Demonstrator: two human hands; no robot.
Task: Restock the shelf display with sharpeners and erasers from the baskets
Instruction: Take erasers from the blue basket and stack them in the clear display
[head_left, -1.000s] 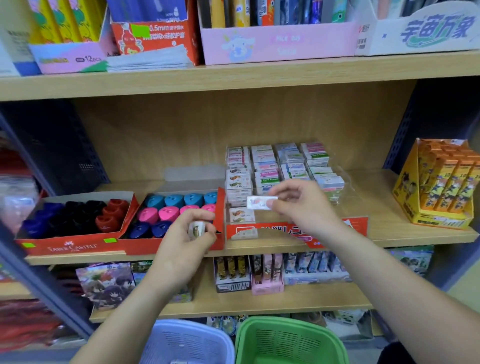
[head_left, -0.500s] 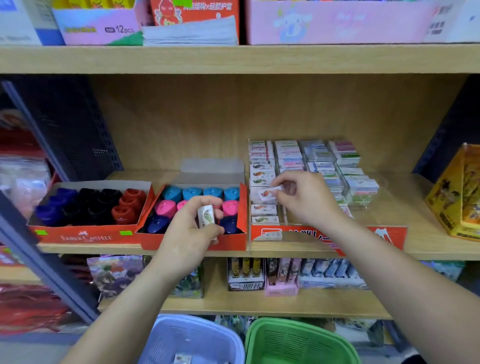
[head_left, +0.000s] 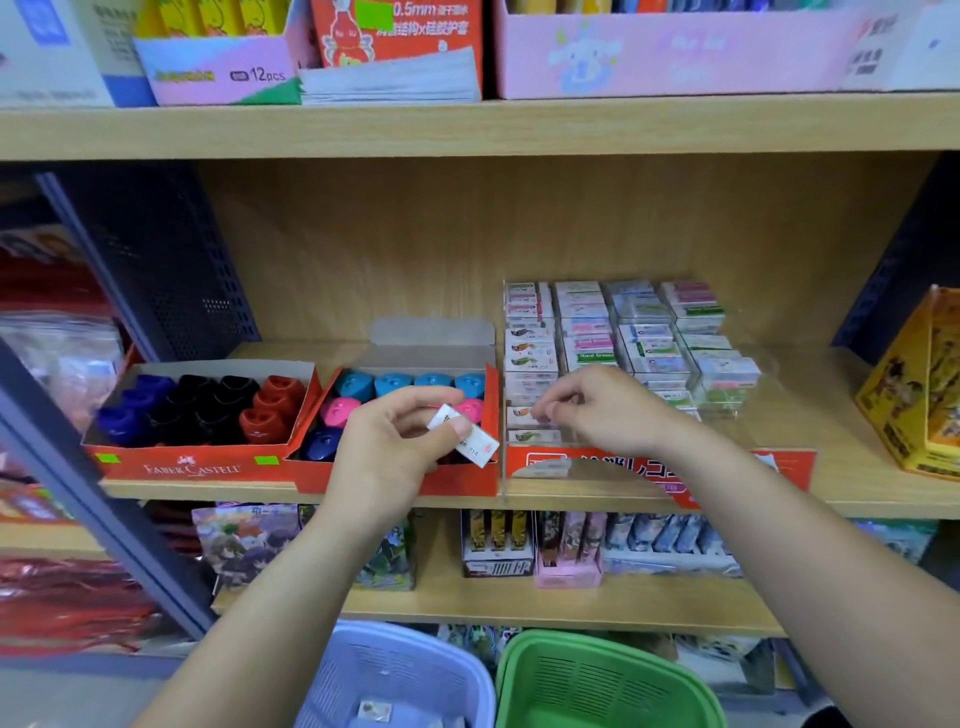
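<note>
Stationery shop aisle: wooden shelf (head_left: 467, 127) tiers crammed with retail stock, red Faber-Castell carton (head_left: 192, 467) of sharpeners (head_left: 270, 395), clear tiered rack (head_left: 789, 462) of wrapped erasers (head_left: 582, 322), pink 12pcs box (head_left: 218, 73) up top, card packs (head_left: 498, 540) below, lilac basket (head_left: 395, 670) and green basket (head_left: 597, 680) on floor
</note>
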